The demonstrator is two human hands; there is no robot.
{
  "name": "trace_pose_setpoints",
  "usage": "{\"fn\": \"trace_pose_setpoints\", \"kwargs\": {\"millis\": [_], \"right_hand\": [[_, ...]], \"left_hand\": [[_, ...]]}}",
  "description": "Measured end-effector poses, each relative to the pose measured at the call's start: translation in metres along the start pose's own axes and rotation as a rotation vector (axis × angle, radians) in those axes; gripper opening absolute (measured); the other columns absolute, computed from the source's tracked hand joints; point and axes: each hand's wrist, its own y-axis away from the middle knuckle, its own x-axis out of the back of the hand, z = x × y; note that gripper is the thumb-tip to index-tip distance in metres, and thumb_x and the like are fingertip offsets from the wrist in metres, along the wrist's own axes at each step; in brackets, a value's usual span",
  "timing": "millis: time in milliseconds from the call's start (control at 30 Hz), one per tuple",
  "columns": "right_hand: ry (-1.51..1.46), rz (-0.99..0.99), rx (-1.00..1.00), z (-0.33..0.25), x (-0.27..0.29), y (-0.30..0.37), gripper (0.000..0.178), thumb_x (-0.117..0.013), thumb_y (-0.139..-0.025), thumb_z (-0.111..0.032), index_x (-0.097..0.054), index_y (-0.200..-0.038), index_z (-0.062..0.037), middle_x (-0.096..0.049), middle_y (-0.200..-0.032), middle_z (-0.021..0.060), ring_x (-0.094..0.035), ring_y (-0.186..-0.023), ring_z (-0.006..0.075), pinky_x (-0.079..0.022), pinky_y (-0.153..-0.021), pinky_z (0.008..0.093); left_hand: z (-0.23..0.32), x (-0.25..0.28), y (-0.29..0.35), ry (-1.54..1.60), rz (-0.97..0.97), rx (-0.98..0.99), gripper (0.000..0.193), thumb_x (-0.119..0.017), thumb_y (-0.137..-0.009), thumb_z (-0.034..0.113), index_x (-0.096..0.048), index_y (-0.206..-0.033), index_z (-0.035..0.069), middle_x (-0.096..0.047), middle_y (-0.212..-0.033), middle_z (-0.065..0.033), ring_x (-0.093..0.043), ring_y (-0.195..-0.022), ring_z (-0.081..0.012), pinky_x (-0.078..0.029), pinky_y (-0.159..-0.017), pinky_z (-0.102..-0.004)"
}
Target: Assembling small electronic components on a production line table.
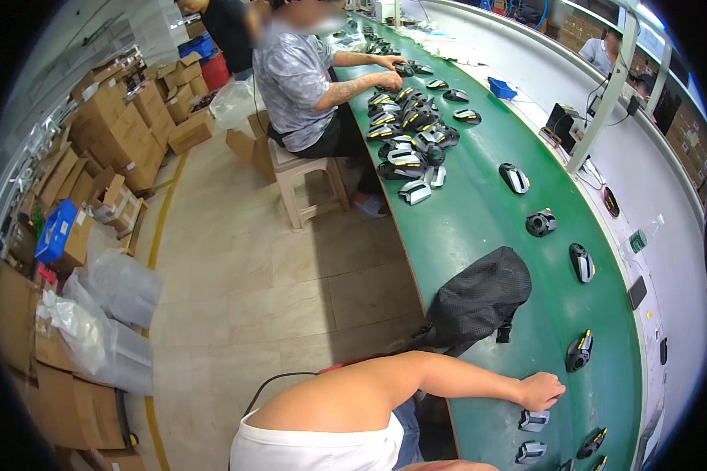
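One bare arm reaches over a long green table (479, 224) in the head view, the only one I have. The worker's left hand (540, 390) is low at the table top, with its fingers curled in. I cannot tell if it is pinching something small, because the knuckles hide what is under them. The right hand is out of sight, so I can't say what it is doing.

Just below the left hand in the view lies a grey shell piece (534, 421). A second grey piece (531, 452) lies a bit lower. Past the knuckles sits a black and yellow part (579, 351) shaped like a mouse, near the hand but not touching it. A soft black bag (483, 302) slumps close to the arm.

Up the table, a co-worker (294, 86) sits by a big heap of parts (416, 118).

I think the step is picking up or putting down a piece; I can't tell which. The next move seems to call for a gentle finger grip on the grey shell piece, or a soft letting go, without bumping the black and yellow part.
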Motion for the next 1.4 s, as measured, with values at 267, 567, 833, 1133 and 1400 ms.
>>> {"fn": "trace_pose_setpoints", "kwargs": {"millis": [267,567,833,1133,1400], "right_hand": [[-0.090,0.026,-0.076,0.037,-0.013,0.004,0.020,-0.039,-0.077,0.001,-0.059,-0.078,0.0029,-0.059,-0.072,0.0186,-0.056,-0.066,0.0307,-0.047,-0.066,0.0384],[0.008,-0.116,0.001,0.019,-0.018,0.007,0.017,-0.039,-0.077,0.002,-0.057,-0.077,0.0029,-0.057,-0.070,0.0183,-0.055,-0.063,0.0315,-0.046,-0.063,0.0396],[0.119,-0.150,0.068,-0.020,0.001,-0.010,0.013,-0.045,-0.078,-0.001,-0.057,-0.082,0.0032,-0.058,-0.073,0.0184,-0.056,-0.065,0.0330,-0.047,-0.064,0.0409],[0.209,-0.257,0.170,-0.070,0.008,-0.010,0.013,-0.051,-0.079,-0.005,-0.057,-0.087,0.0036,-0.059,-0.077,0.0186,-0.057,-0.068,0.0347,-0.047,-0.066,0.0423],[0.185,-0.260,0.078,0.015,0.002,-0.011,0.020,-0.041,-0.084,-0.003,-0.057,-0.097,0.0010,-0.060,-0.093,0.0190,-0.057,-0.087,0.0354,-0.044,-0.078,0.0412]], "left_hand": [[-0.001,-0.004,-0.001,-0.015,0.006,-0.011,0.014,-0.056,-0.069,0.012,-0.050,-0.075,0.002,-0.055,-0.070,-0.0148,-0.053,-0.071,-0.0345,-0.042,-0.064,-0.0458],[-0.007,0.001,0.005,-0.053,0.001,-0.001,0.015,-0.057,-0.069,0.013,-0.050,-0.076,0.002,-0.055,-0.071,-0.0145,-0.053,-0.071,-0.0336,-0.042,-0.065,-0.0450],[0.003,-0.005,-0.003,-0.042,-0.034,0.017,0.017,-0.057,-0.069,0.015,-0.052,-0.077,0.001,-0.057,-0.071,-0.0152,-0.055,-0.073,-0.0336,-0.044,-0.065,-0.0451],[0.002,-0.004,0.004,-0.113,-0.035,0.042,0.018,-0.059,-0.070,0.018,-0.053,-0.077,0.002,-0.057,-0.072,-0.0124,-0.054,-0.072,-0.0310,-0.044,-0.065,-0.0430],[0.011,-0.009,-0.011,-0.075,-0.054,0.015,0.019,-0.057,-0.069,0.018,-0.055,-0.076,0.000,-0.059,-0.070,-0.0160,-0.057,-0.072,-0.0343,-0.045,-0.066,-0.0458]]}}
